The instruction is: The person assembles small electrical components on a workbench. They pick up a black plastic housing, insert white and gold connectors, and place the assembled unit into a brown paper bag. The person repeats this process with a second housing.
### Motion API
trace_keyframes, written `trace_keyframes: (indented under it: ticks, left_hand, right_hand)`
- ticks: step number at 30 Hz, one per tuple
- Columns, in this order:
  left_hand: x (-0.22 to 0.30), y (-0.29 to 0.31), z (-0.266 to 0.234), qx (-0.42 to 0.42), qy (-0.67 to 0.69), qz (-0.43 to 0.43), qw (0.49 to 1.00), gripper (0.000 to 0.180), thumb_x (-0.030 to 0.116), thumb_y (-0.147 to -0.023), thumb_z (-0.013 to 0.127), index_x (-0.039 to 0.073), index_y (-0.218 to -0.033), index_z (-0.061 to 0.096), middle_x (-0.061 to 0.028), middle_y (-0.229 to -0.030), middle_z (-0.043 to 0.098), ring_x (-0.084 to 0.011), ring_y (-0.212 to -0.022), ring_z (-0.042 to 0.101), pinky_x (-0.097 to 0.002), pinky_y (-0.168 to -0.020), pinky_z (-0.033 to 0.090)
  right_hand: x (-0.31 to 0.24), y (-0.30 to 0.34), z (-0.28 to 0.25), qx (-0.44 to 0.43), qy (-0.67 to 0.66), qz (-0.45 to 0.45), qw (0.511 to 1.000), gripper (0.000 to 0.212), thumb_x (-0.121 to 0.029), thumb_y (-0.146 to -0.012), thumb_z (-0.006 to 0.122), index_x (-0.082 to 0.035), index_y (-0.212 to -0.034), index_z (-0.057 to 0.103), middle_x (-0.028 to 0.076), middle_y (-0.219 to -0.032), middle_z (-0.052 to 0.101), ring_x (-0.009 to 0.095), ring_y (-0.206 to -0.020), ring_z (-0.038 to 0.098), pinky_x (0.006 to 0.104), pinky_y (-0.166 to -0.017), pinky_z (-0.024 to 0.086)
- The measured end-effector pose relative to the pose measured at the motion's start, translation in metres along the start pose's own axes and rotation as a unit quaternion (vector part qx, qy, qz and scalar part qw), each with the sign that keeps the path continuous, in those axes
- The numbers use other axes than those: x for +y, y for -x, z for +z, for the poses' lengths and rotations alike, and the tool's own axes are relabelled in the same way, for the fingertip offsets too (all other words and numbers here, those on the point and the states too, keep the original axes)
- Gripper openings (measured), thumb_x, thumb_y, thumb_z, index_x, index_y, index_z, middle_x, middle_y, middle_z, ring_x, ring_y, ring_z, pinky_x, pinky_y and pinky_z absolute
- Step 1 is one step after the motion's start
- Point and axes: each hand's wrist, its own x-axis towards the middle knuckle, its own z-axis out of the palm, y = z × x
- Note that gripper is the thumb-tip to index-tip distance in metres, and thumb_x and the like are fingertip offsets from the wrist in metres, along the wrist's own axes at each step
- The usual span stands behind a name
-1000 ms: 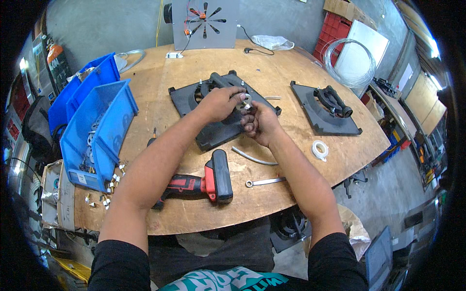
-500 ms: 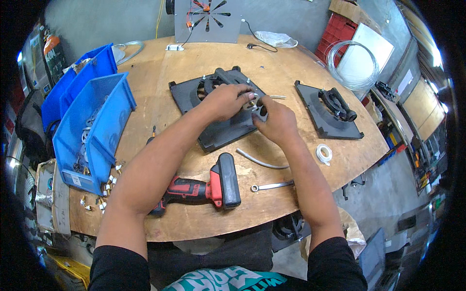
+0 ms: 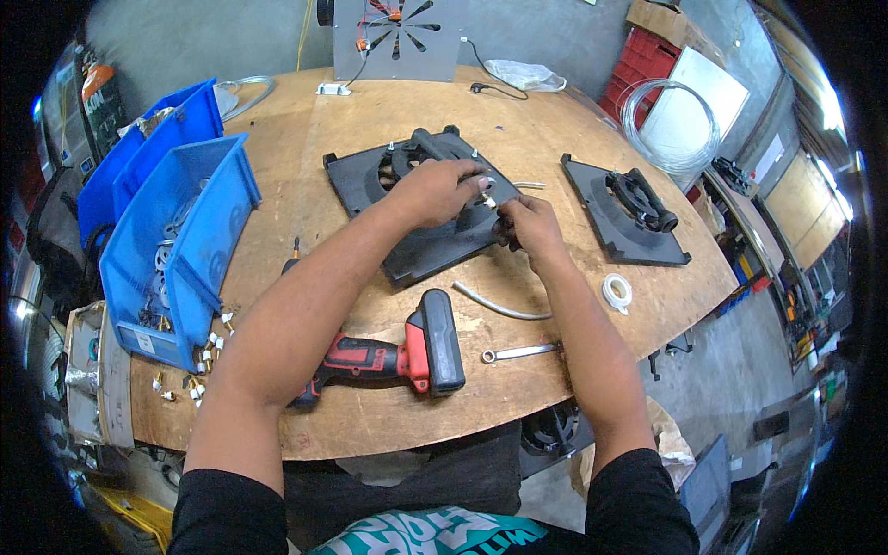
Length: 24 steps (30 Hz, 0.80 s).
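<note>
Over a black square plate (image 3: 425, 259) with a ring-shaped cast burner part, my left hand (image 3: 439, 191) pinches a small white and brass fitting (image 3: 488, 199) at its fingertips. Just to the right, my right hand (image 3: 534, 231) has its fingers closed near the plate's right edge. What it holds, if anything, is hidden behind dark fingertips. A short piece of grey tube (image 3: 499, 305) lies on the table below the right hand. Beside my right forearm rests a ring spanner (image 3: 518, 353). A red and black cordless drill (image 3: 388, 361) lies by my left forearm.
Blue bins (image 3: 176, 245) with metal parts stand on the left, and several small white and brass fittings (image 3: 197, 388) lie beside them. To the right are a second black plate (image 3: 629, 217) with a burner part and a white tape roll (image 3: 617, 293). A metal panel (image 3: 398, 46) stands behind.
My right hand has moved slightly down and away from the left, and the pale metal piece by its fingers no longer shows. My left hand stays nearly still.
</note>
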Motion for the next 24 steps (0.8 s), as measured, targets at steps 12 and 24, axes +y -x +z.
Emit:
trace_keyframes:
  ticks: [12,24]
  left_hand:
    - [-0.013,-0.005,0.008,0.053,-0.036,0.064,0.996,0.040,0.036,-0.098,0.054,0.008,-0.125,0.063,-0.0224,-0.110,0.068,-0.0386,-0.103,0.065,-0.0438,-0.091,0.050]
    - [-0.008,-0.002,0.007,0.055,-0.036,0.061,0.996,0.039,0.035,-0.099,0.053,0.007,-0.124,0.064,-0.0225,-0.111,0.067,-0.0403,-0.104,0.064,-0.0455,-0.092,0.049]
  right_hand:
    - [-0.002,0.024,0.019,0.163,0.424,-0.354,0.818,0.028,-0.030,-0.091,0.063,-0.002,-0.092,0.068,0.017,-0.071,0.066,0.033,-0.064,0.066,0.0437,-0.060,0.050]
    - [-0.004,0.028,0.020,0.166,0.410,-0.370,0.817,0.035,-0.037,-0.095,0.057,-0.005,-0.086,0.068,0.018,-0.069,0.066,0.036,-0.068,0.067,0.0457,-0.061,0.051]
